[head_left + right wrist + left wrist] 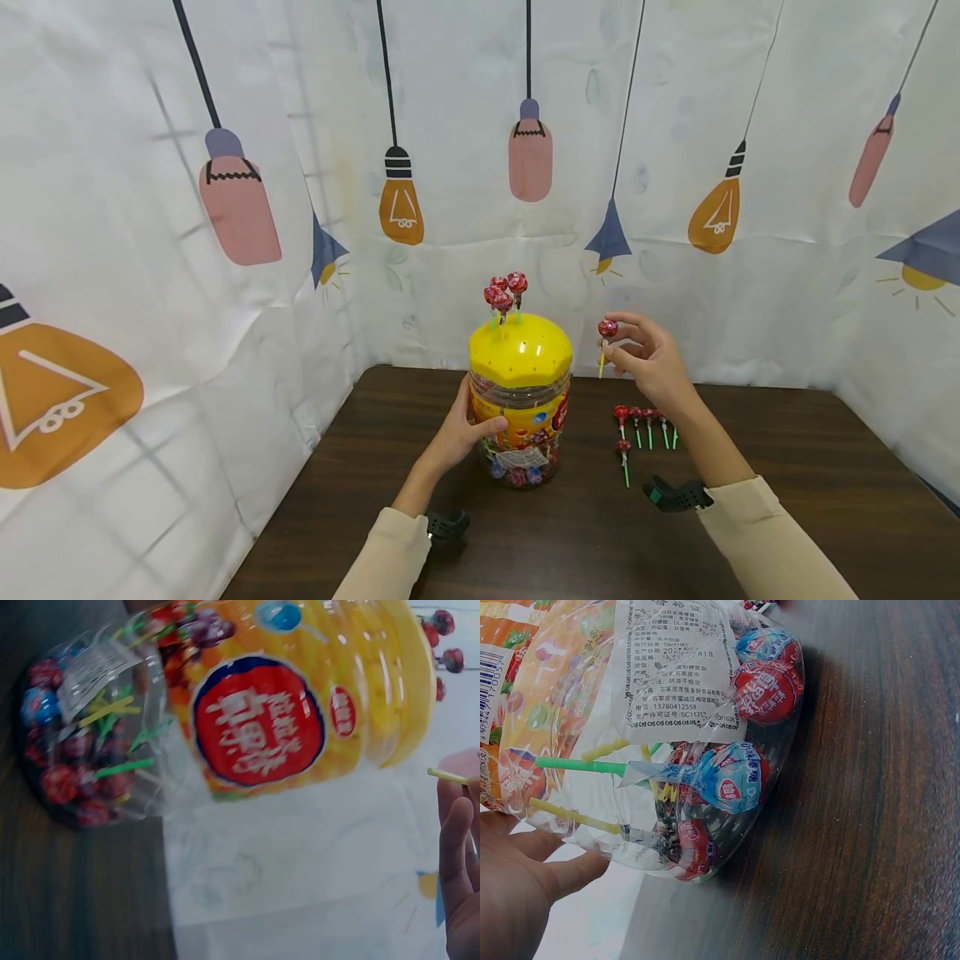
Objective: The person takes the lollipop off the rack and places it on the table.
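Observation:
A clear candy jar (536, 417) with a wrapped label and a yellow lid (521, 354) stands upright on the table. My left hand (456, 433) grips its left side, thumb across the front; the other fingers are mostly hidden behind it. Several red-wrapped lollipops (516, 283) stick up from holes in the lid. Right of the jar, at about lid height, my right hand (651, 362) pinches a lollipop (607, 328), its yellow stick pointing down. Through the jar wall, wrapped lollipops (731, 780) show at the bottom in the left wrist view.
On the dark wooden table (570, 542), a short row of red lollipops (649, 414) lies to the right of the jar. One more lollipop (623, 447) lies in front of the row. A white curtain (450, 317) printed with lamps hangs behind the table.

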A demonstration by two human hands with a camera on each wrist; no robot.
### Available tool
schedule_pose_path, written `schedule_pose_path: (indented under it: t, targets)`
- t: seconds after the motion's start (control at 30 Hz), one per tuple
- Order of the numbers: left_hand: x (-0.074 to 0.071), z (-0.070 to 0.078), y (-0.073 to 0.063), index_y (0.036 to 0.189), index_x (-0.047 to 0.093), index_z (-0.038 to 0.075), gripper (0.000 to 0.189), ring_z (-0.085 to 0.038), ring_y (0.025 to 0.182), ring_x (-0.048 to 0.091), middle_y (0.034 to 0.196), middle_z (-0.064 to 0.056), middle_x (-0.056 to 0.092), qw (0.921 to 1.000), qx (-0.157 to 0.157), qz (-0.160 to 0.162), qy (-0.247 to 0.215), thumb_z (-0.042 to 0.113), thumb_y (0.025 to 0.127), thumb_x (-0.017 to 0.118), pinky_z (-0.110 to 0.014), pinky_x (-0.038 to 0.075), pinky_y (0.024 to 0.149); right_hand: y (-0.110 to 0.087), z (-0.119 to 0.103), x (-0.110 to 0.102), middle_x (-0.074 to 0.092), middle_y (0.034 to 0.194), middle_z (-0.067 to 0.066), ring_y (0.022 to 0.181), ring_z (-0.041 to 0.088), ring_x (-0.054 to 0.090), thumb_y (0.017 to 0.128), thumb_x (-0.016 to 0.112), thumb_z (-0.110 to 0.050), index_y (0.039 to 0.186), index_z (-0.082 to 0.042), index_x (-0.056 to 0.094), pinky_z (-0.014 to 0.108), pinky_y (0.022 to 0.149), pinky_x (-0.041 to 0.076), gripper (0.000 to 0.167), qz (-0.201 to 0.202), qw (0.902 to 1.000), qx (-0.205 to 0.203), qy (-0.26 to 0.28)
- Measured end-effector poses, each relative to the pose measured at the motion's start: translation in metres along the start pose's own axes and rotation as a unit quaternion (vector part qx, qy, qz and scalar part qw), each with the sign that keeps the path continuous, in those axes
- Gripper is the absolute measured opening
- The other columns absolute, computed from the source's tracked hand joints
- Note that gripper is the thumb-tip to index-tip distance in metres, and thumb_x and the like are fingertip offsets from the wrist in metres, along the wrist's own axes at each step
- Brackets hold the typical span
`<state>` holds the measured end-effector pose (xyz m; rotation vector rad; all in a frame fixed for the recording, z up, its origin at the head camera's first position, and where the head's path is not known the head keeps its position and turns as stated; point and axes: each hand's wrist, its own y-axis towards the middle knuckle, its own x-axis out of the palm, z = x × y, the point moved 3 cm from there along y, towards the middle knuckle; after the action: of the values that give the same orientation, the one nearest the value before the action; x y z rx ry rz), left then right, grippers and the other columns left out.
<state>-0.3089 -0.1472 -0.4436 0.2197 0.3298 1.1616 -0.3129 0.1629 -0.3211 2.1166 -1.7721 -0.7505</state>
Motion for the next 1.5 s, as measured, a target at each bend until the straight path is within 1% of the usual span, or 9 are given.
schedule_pose_path:
  t: [0.23,0.4,0.5,0.67,0.83,0.93,1.1,1.27,1.5]
  targets:
    - [0.000,0.002,0.001,0.160,0.010,0.042,0.093,-0.024,0.135,0.050,0.155,-0.003,0.040,1.0000,0.001,0.002,0.003,0.042,0.093,0.074,-0.047,0.046,0.111,-0.025,0.021,-0.015,0.067,0.102,0.000,0.061,0.020,0.063,0.099,0.067,-0.009,0.140,-0.012,0.057,0.030,0.061,0.058,0.043,-0.006,0.9990,0.039,-0.020]
    - [-0.001,0.001,0.002,0.160,0.011,0.042,0.092,-0.025,0.135,0.051,0.154,-0.004,0.041,1.0000,0.004,0.002,0.001,0.042,0.093,0.074,-0.047,0.047,0.111,-0.042,0.037,-0.022,0.067,0.103,-0.001,0.074,0.015,0.070,0.099,0.067,-0.010,0.142,-0.011,0.056,0.030,0.065,0.060,0.044,-0.006,0.9980,0.056,-0.028]
    - [-0.001,0.001,0.001,0.160,0.012,0.041,0.091,-0.025,0.135,0.051,0.154,-0.004,0.041,1.0000,0.006,0.003,0.002,0.042,0.093,0.074,-0.048,0.047,0.111,-0.051,0.047,-0.025,0.066,0.104,-0.001,0.080,0.016,0.072,0.099,0.068,-0.009,0.143,-0.011,0.055,0.030,0.068,0.061,0.046,-0.007,0.9975,0.064,-0.028]
    - [-0.001,0.000,0.001,0.161,0.011,0.040,0.092,-0.025,0.135,0.050,0.155,-0.004,0.040,0.9999,0.006,0.007,0.010,0.044,0.093,0.074,-0.049,0.046,0.112,-0.063,0.061,-0.028,0.064,0.104,0.001,0.079,0.015,0.071,0.098,0.067,-0.005,0.145,-0.009,0.052,0.030,0.069,0.062,0.049,-0.017,0.9975,0.065,-0.023]
    - [-0.001,0.001,0.001,0.160,0.012,0.041,0.093,-0.026,0.135,0.050,0.155,-0.004,0.040,0.9999,0.003,0.008,0.011,0.044,0.092,0.075,-0.050,0.046,0.112,-0.070,0.071,-0.032,0.062,0.104,0.006,0.082,0.013,0.072,0.097,0.066,0.001,0.146,-0.005,0.050,0.031,0.069,0.062,0.051,-0.027,0.9978,0.061,-0.008]
    - [-0.001,0.000,0.001,0.160,0.012,0.042,0.093,-0.026,0.134,0.051,0.154,-0.004,0.040,0.9999,0.003,0.007,0.010,0.043,0.092,0.075,-0.050,0.046,0.111,-0.074,0.078,-0.033,0.061,0.104,0.007,0.084,0.013,0.071,0.097,0.066,0.001,0.146,-0.005,0.050,0.031,0.069,0.062,0.051,-0.029,0.9972,0.069,0.001]
    - [-0.001,-0.001,0.000,0.160,0.011,0.041,0.092,-0.025,0.134,0.051,0.154,-0.004,0.041,0.9999,0.006,0.005,0.008,0.042,0.093,0.074,-0.048,0.046,0.111,-0.079,0.087,-0.034,0.059,0.104,0.010,0.082,0.012,0.070,0.097,0.067,0.000,0.145,-0.003,0.049,0.034,0.068,0.063,0.051,-0.024,0.9959,0.086,-0.014]
    - [0.000,0.000,0.000,0.160,0.011,0.041,0.092,-0.024,0.133,0.051,0.154,-0.004,0.041,1.0000,0.006,0.003,0.006,0.042,0.093,0.074,-0.047,0.047,0.111,-0.084,0.096,-0.035,0.059,0.103,0.016,0.080,0.017,0.071,0.095,0.068,0.001,0.144,-0.002,0.048,0.038,0.068,0.063,0.053,-0.026,0.9936,0.104,-0.033]
    - [0.000,0.000,0.002,0.160,0.012,0.041,0.092,-0.024,0.134,0.051,0.154,-0.003,0.041,1.0000,0.003,0.003,0.005,0.041,0.093,0.074,-0.047,0.046,0.111,-0.089,0.105,-0.039,0.057,0.104,0.020,0.084,0.016,0.071,0.095,0.067,0.002,0.144,0.002,0.046,0.040,0.071,0.063,0.054,-0.038,0.9906,0.128,-0.030]
